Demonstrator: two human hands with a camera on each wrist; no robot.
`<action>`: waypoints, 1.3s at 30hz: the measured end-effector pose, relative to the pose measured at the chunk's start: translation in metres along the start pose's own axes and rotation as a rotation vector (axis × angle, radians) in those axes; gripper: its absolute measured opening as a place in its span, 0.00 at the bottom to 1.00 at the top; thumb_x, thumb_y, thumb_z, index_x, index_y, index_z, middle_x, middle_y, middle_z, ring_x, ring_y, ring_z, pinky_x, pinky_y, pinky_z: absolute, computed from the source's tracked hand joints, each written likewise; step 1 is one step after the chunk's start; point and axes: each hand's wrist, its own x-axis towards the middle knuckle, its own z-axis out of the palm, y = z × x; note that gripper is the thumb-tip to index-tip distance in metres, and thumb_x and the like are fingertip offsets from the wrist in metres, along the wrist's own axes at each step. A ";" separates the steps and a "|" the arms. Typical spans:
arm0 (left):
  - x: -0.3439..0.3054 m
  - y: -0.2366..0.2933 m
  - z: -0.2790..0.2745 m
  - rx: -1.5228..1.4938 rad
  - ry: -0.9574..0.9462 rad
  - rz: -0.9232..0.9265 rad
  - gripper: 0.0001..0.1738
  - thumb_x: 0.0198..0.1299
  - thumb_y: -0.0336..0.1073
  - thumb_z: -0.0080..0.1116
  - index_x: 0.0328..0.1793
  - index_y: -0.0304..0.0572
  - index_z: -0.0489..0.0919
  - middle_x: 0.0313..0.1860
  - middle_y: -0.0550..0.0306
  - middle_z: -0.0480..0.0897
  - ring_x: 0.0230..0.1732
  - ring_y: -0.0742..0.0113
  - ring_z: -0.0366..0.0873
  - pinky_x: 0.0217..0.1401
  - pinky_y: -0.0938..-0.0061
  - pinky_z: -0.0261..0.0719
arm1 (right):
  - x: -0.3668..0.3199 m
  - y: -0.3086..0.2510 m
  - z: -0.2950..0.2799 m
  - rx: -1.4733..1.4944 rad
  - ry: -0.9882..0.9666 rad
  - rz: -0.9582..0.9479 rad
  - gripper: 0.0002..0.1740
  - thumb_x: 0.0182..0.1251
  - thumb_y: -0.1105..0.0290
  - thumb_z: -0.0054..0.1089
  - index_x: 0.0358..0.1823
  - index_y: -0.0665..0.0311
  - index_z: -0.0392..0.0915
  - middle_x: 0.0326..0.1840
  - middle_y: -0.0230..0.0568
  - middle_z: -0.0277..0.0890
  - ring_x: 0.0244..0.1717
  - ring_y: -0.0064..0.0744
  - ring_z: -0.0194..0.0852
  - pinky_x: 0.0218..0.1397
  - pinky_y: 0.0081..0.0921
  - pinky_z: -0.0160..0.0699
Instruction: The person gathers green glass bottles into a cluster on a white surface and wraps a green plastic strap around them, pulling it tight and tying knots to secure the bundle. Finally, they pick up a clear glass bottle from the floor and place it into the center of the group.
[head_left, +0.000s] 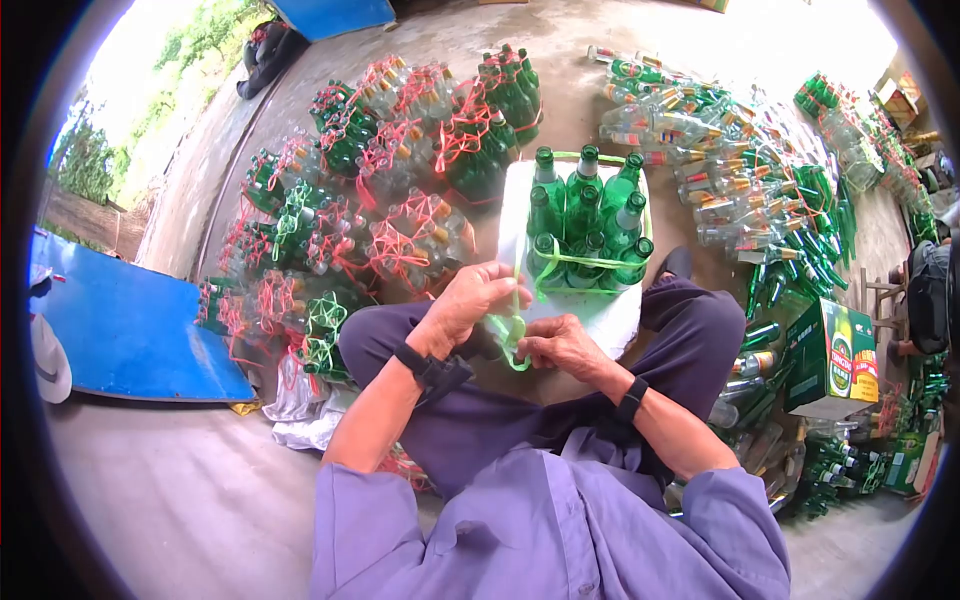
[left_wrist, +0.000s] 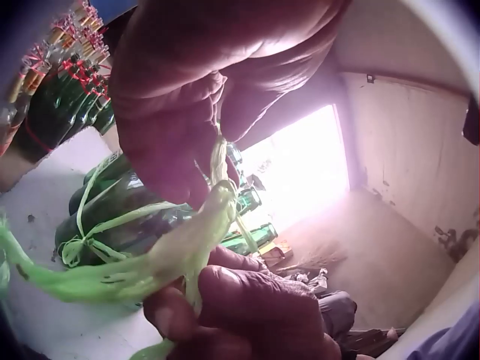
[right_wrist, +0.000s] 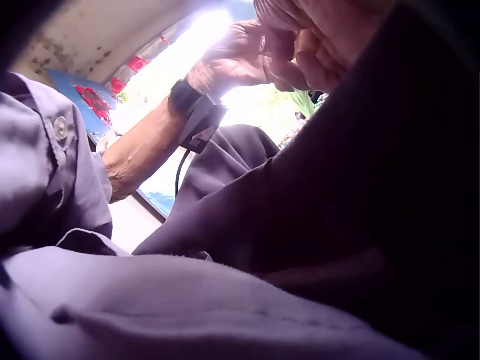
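Between the two hands runs a pale green plastic strip [left_wrist: 202,225], flattened and twisted. My left hand [head_left: 468,303] pinches one part of it between thumb and finger, higher than the other hand. Lower down, my right hand [head_left: 568,346] grips another part, its fingers curled round the strip in the left wrist view. Just beyond the hands, a bundle of green glass bottles [head_left: 588,212] stands upright on a white foam block [head_left: 514,215]. Green tape [head_left: 578,262] binds the bundle and is knotted at its near left corner. The right wrist view shows mostly clothing.
Several bottle bundles tied with red tape [head_left: 408,240] stand on the left. Loose bottles [head_left: 735,180] lie piled on the right, beside a green beer carton [head_left: 832,360]. A blue board [head_left: 130,320] lies at the far left. The person's bent legs [head_left: 690,335] flank the block.
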 end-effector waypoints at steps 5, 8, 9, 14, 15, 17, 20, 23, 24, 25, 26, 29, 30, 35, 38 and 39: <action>-0.021 -0.025 -0.005 0.241 -0.031 -0.047 0.20 0.70 0.39 0.57 0.61 0.33 0.78 0.51 0.56 0.84 0.49 0.73 0.81 0.52 0.76 0.80 | -0.006 -0.001 0.001 0.134 -0.030 0.023 0.15 0.70 0.60 0.63 0.35 0.67 0.86 0.27 0.30 0.83 0.24 0.14 0.74 0.27 0.15 0.69; -0.044 -0.036 -0.005 0.306 -0.113 -0.088 0.22 0.70 0.38 0.57 0.64 0.31 0.76 0.51 0.58 0.84 0.49 0.74 0.80 0.48 0.78 0.79 | -0.007 0.001 0.001 0.141 -0.011 0.027 0.18 0.68 0.58 0.59 0.33 0.68 0.85 0.27 0.34 0.83 0.25 0.20 0.78 0.27 0.21 0.74; -0.049 -0.042 -0.005 0.304 -0.114 -0.128 0.21 0.70 0.36 0.57 0.64 0.32 0.76 0.51 0.59 0.84 0.49 0.74 0.80 0.49 0.78 0.79 | -0.008 0.002 0.002 0.143 -0.012 0.030 0.18 0.68 0.58 0.59 0.33 0.68 0.85 0.27 0.34 0.83 0.25 0.20 0.78 0.27 0.21 0.74; -0.067 -0.053 0.003 0.476 -0.071 0.034 0.17 0.67 0.33 0.59 0.59 0.32 0.80 0.46 0.60 0.85 0.44 0.76 0.80 0.47 0.78 0.78 | -0.008 0.004 0.001 0.141 -0.007 0.065 0.19 0.70 0.56 0.58 0.37 0.67 0.86 0.30 0.34 0.85 0.25 0.19 0.79 0.26 0.19 0.74; -0.071 -0.051 0.005 0.654 0.017 0.056 0.15 0.67 0.32 0.60 0.56 0.32 0.81 0.43 0.61 0.86 0.41 0.77 0.79 0.45 0.78 0.77 | -0.007 0.005 0.001 0.141 -0.009 0.069 0.19 0.70 0.56 0.58 0.37 0.67 0.86 0.30 0.34 0.85 0.25 0.19 0.79 0.26 0.19 0.74; -0.074 -0.053 0.007 0.600 0.047 0.023 0.14 0.66 0.32 0.60 0.54 0.32 0.82 0.39 0.62 0.86 0.39 0.78 0.79 0.44 0.77 0.77 | -0.005 0.007 0.001 0.172 0.013 0.066 0.20 0.70 0.56 0.57 0.38 0.67 0.87 0.31 0.34 0.86 0.25 0.19 0.79 0.27 0.18 0.75; -0.083 -0.046 0.020 0.635 0.111 -0.020 0.12 0.65 0.33 0.61 0.50 0.34 0.83 0.31 0.61 0.85 0.36 0.78 0.79 0.42 0.76 0.76 | -0.002 0.012 0.003 0.223 0.054 0.102 0.20 0.71 0.56 0.57 0.38 0.67 0.87 0.31 0.34 0.86 0.25 0.18 0.79 0.26 0.18 0.74; -0.087 -0.048 0.025 0.800 0.122 0.062 0.11 0.62 0.34 0.62 0.45 0.35 0.84 0.25 0.58 0.84 0.33 0.73 0.80 0.41 0.74 0.76 | -0.001 0.011 0.004 0.249 0.087 0.061 0.20 0.72 0.56 0.56 0.37 0.66 0.87 0.30 0.33 0.85 0.24 0.18 0.78 0.24 0.18 0.73; -0.087 -0.052 0.025 0.880 0.095 0.160 0.10 0.61 0.35 0.63 0.43 0.36 0.84 0.23 0.57 0.83 0.30 0.69 0.81 0.41 0.72 0.77 | 0.000 0.013 0.002 0.250 0.086 0.063 0.20 0.72 0.56 0.56 0.37 0.66 0.87 0.30 0.33 0.85 0.24 0.18 0.78 0.24 0.18 0.73; -0.087 -0.056 0.027 0.960 0.129 0.259 0.10 0.56 0.37 0.67 0.38 0.37 0.85 0.28 0.54 0.83 0.35 0.59 0.81 0.46 0.66 0.76 | 0.003 0.019 -0.001 0.266 0.069 0.073 0.19 0.72 0.57 0.56 0.37 0.66 0.87 0.29 0.33 0.85 0.24 0.18 0.77 0.25 0.17 0.73; -0.089 -0.058 0.028 0.959 0.130 0.256 0.10 0.56 0.37 0.67 0.38 0.37 0.85 0.28 0.54 0.83 0.35 0.59 0.81 0.46 0.66 0.76 | 0.004 0.023 -0.002 0.282 0.052 0.083 0.18 0.73 0.58 0.56 0.37 0.66 0.86 0.29 0.32 0.84 0.23 0.18 0.77 0.25 0.17 0.73; -0.094 -0.052 0.039 1.254 0.293 0.665 0.12 0.49 0.38 0.72 0.38 0.42 0.86 0.37 0.53 0.80 0.47 0.53 0.76 0.54 0.59 0.72 | 0.006 0.027 0.000 0.483 0.093 0.130 0.16 0.73 0.60 0.57 0.40 0.66 0.85 0.32 0.32 0.84 0.26 0.18 0.77 0.28 0.18 0.74; -0.095 -0.053 0.041 1.255 0.293 0.665 0.12 0.49 0.38 0.72 0.38 0.42 0.86 0.37 0.53 0.80 0.47 0.53 0.76 0.54 0.59 0.72 | 0.006 0.027 -0.001 0.484 0.093 0.129 0.16 0.73 0.60 0.57 0.40 0.66 0.85 0.32 0.32 0.84 0.26 0.18 0.77 0.28 0.18 0.74; -0.098 -0.070 0.053 1.133 0.015 0.550 0.13 0.55 0.36 0.67 0.42 0.37 0.80 0.29 0.48 0.79 0.37 0.47 0.77 0.47 0.58 0.74 | 0.007 0.023 -0.003 0.690 0.028 0.120 0.15 0.72 0.62 0.60 0.46 0.68 0.84 0.41 0.39 0.86 0.36 0.22 0.79 0.40 0.21 0.80; -0.098 -0.075 0.057 1.121 -0.034 0.493 0.12 0.59 0.35 0.64 0.45 0.36 0.78 0.29 0.43 0.80 0.35 0.42 0.79 0.44 0.55 0.75 | 0.008 0.024 -0.002 0.723 0.002 0.124 0.15 0.74 0.62 0.57 0.48 0.68 0.81 0.44 0.43 0.86 0.37 0.26 0.82 0.43 0.25 0.81; -0.098 -0.076 0.057 1.073 -0.028 0.447 0.13 0.59 0.35 0.63 0.46 0.35 0.78 0.30 0.41 0.80 0.35 0.40 0.79 0.44 0.54 0.76 | 0.008 0.024 -0.002 0.723 0.002 0.124 0.15 0.74 0.62 0.57 0.48 0.68 0.81 0.44 0.43 0.86 0.37 0.26 0.82 0.43 0.25 0.81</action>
